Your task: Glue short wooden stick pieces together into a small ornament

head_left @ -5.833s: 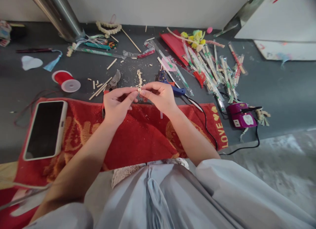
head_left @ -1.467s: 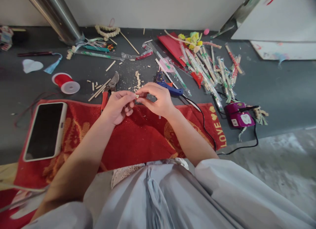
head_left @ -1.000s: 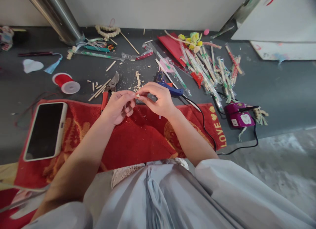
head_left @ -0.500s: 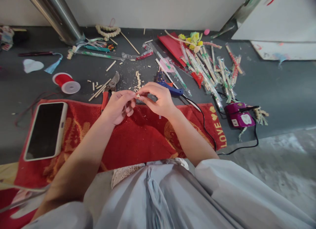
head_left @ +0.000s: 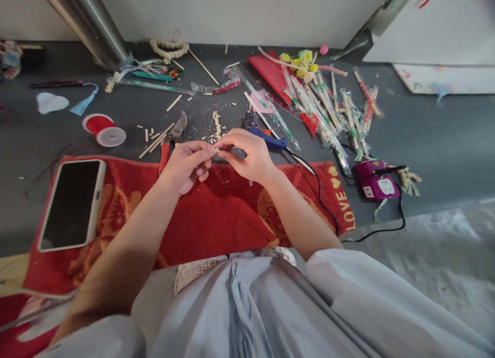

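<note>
Between the fingertips of both hands is a small cluster of cut pale stick pieces (head_left: 217,150), mostly hidden by the fingers. My left hand (head_left: 184,168) pinches it with thumb and forefinger, the other fingers curled beneath. From the right side, my right hand (head_left: 247,154) grips the same cluster between thumb and index finger. Just beyond the hands lies a row of short cut stick pieces (head_left: 216,123). Pruning shears (head_left: 178,129) with red handles rest by my left hand. Behind my right hand sits a blue glue gun (head_left: 273,140), partly covered.
A red towel (head_left: 216,214) lies under my wrists, with a phone (head_left: 71,203) on its left end. Beyond are a red thread spool (head_left: 104,130) and many wrapped chopsticks (head_left: 317,108). A black cord runs past my right forearm to a purple power block (head_left: 374,180).
My left thumb has shifted slightly to the right over the cluster, covering more of it. Everything else stays in place.
</note>
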{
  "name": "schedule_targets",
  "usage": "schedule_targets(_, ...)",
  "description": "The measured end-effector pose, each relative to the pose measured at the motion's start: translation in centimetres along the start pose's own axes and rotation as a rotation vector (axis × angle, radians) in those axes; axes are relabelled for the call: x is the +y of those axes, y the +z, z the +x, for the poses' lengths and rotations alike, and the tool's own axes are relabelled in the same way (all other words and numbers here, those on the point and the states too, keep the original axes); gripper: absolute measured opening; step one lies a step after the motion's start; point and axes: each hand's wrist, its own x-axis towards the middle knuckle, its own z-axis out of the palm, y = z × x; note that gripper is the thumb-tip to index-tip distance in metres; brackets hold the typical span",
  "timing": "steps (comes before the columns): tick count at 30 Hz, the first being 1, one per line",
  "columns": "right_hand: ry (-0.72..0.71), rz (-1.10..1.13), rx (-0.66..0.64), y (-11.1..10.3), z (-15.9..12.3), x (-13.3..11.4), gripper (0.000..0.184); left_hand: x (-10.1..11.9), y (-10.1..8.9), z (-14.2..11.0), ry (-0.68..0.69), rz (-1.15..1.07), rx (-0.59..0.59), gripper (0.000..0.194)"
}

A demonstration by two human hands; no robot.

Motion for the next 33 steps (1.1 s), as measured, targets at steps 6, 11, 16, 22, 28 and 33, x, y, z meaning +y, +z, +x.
schedule_targets(6, 0.008, 0.015, 0.006, -0.2, -0.1, 0.1, 0.015, -0.1, 0.1, 0.0, 0.008, 0.013, 0.029, 0.008)
schedule_targets(11, 0.104, -0.065, 0.033, -1.7, 0.1, 0.6, 0.015, -0.2, 0.2, 0.2, 0.047, -0.009, 0.089, 0.006)
schedule_targets(16, 0.244, -0.196, 0.119, -3.4, -0.2, 2.6, 0.011, -0.1, -0.2, 0.5, 0.09, -0.064, 0.217, 0.008)
schedule_targets(22, 0.427, -0.46, 0.11, -4.5, -1.0, 4.5, 0.011, 0.0, -0.2, 0.7, 0.078, -0.103, 0.307, 0.014)
schedule_targets(28, 0.517, -0.584, -0.056, -4.3, -0.4, 3.2, 0.014, -0.4, -0.3, 0.9, 0.109, -0.124, 0.307, 0.007)
schedule_targets(33, 0.627, -0.721, -0.166, -4.9, -0.2, 2.0, 0.018, -0.5, -0.3, 1.0, 0.104, -0.13, 0.302, 0.006)
